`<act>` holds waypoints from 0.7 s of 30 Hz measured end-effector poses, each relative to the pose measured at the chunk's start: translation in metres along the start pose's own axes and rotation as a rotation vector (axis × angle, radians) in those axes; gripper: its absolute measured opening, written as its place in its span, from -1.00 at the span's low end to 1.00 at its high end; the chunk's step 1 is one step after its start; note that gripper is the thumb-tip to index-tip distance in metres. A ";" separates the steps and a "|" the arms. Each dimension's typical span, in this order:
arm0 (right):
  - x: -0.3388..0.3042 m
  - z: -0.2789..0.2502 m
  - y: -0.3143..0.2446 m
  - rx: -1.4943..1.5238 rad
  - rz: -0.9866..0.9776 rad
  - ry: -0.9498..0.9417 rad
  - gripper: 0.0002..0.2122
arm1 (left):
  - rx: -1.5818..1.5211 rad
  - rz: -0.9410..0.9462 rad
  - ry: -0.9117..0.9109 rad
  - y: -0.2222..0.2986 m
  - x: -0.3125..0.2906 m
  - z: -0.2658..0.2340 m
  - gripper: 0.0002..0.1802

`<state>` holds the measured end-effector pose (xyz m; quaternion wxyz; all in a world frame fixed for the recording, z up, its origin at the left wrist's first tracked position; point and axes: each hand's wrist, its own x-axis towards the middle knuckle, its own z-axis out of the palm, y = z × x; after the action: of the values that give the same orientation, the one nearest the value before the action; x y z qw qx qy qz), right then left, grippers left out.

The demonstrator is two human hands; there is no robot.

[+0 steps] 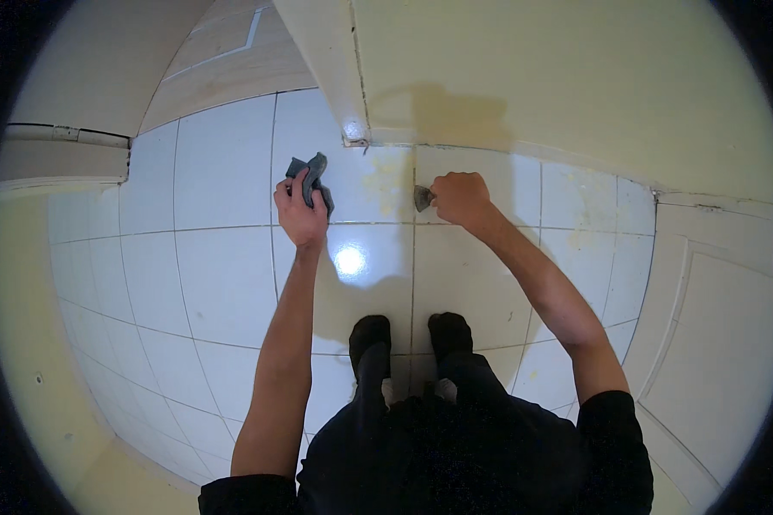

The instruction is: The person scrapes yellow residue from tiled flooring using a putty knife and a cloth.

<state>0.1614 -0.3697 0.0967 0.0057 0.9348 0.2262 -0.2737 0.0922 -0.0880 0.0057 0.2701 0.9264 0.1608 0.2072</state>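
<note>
My left hand (301, 215) is closed around a crumpled dark grey cloth (316, 174), low over the white floor tiles (223, 266). To its right, my right hand (460, 198) makes a fist around the handle of a small scraper (423, 198), whose grey blade points left. The fingers hide the scraper's handle. Between the two hands, yellowish stains (388, 184) mark the tile close to the wall's foot. Whether the blade touches the floor I cannot tell.
A pale yellow wall (575, 77) rises just beyond my hands, ending at a corner on the left. More yellow spots (586, 210) lie on the tiles at right. A panelled door (721, 300) stands at the right. My dark-clad feet (371, 335) are on the floor below.
</note>
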 end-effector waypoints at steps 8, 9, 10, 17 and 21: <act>-0.001 0.011 -0.010 0.024 0.120 0.069 -0.86 | 0.013 0.002 0.015 -0.002 0.000 0.001 -0.51; 0.002 0.009 -0.006 0.037 0.167 0.076 -0.86 | 0.012 0.002 0.014 -0.001 -0.001 0.001 -0.51; 0.004 0.010 -0.003 0.038 0.169 0.079 -0.86 | 0.010 -0.004 0.009 -0.002 0.001 0.000 -0.51; 0.021 -0.003 0.019 -0.023 -0.042 0.052 -0.81 | 0.028 0.029 0.021 -0.002 0.000 -0.001 -0.52; 0.020 0.006 0.024 0.052 0.018 0.103 -0.79 | -0.022 0.012 0.030 -0.003 0.000 0.002 -0.52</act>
<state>0.1838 -0.3835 0.0783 -0.0277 0.9495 0.2106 -0.2310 0.0927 -0.0866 0.0026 0.2765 0.9212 0.1568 0.2245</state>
